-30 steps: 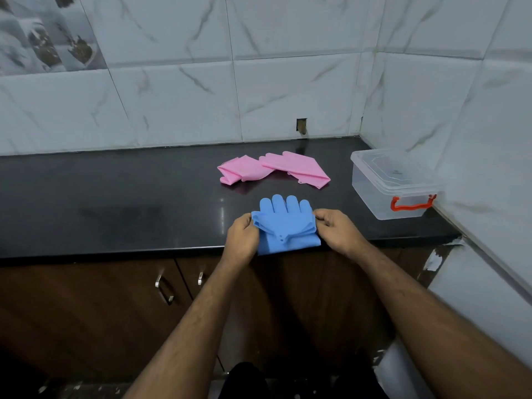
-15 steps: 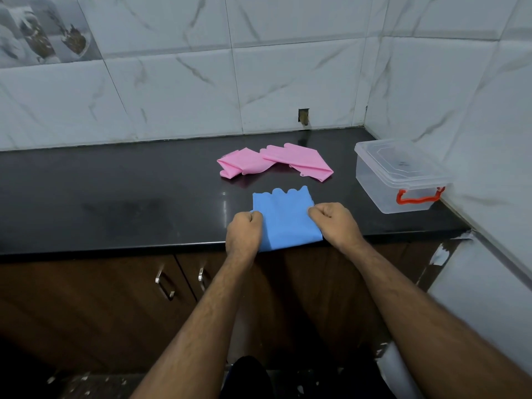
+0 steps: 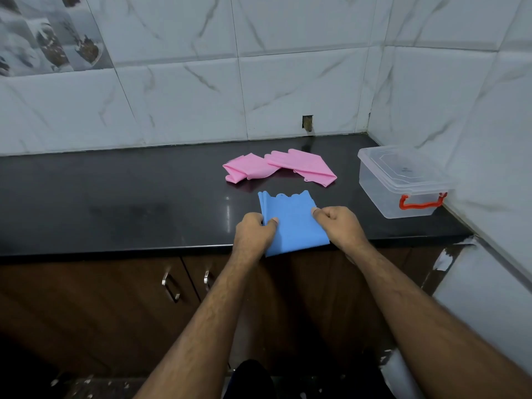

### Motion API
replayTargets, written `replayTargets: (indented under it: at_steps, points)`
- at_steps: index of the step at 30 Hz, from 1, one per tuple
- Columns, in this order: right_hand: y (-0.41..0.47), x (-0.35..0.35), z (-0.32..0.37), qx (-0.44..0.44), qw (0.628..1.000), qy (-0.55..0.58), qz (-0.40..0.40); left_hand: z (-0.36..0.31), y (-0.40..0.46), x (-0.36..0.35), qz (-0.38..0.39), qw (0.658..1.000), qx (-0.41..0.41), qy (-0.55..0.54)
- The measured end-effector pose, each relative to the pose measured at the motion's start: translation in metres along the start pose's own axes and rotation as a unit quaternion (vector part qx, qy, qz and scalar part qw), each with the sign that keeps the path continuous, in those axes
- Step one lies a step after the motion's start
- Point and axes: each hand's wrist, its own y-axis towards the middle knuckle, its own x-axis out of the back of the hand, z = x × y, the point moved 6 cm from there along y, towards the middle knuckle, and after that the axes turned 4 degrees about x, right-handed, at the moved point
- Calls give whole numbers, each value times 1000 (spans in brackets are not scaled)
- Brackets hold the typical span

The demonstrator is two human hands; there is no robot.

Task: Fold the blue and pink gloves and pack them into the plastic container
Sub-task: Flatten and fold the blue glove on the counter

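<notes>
The folded blue gloves [image 3: 290,220] lie at the front edge of the black counter [image 3: 115,203], their near end hanging slightly over it. My left hand [image 3: 254,230] pinches their left side and my right hand [image 3: 336,223] pinches their right side, thumbs on top. Behind them, the two pink gloves [image 3: 276,168] lie loosely folded and overlapping. A clear plastic container [image 3: 403,182] with a lid on it and a red handle stands at the right, by the side wall.
Marble-tiled walls close the counter at the back and right. Brown cabinet doors with metal handles [image 3: 171,286] sit below the counter edge. A small hole [image 3: 307,122] is in the back wall above the pink gloves.
The blue gloves' fingers have been folded under, so a scalloped cuff edge now faces away from me. Both hands stay on the sides of the blue gloves.
</notes>
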Motion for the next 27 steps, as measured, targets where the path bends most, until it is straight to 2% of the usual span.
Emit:
replayTargets:
  at_steps: [4,7,12,16,18,20,24,25,27]
  points:
    - [-2,1,3,-4,999,-21,-30,5,-9,4,-18,996,13,-86]
    - [0,1,3,-18,998,-27,-45,5,-19,10,-63,994,0,-93]
    - [3,0,3,-51,998,-11,-37,9,-47,6,-78,994,-27,-69]
    - [-1,-1,6,-44,998,37,-5,23,-47,6,-78,992,25,-96]
    - [-11,3,7,-26,995,101,2,27,-47,4,-66,987,40,-144]
    - [-29,7,7,-8,982,185,-30,29,-46,2,-50,977,58,-198]
    - [-100,3,-23,-29,944,228,-238,31,-43,-5,-1,958,72,-279]
    - [-117,-7,-29,-51,939,225,-254,30,-44,-7,8,955,72,-288]
    - [-135,-27,-32,-81,951,222,-200,32,-48,-12,20,950,73,-303]
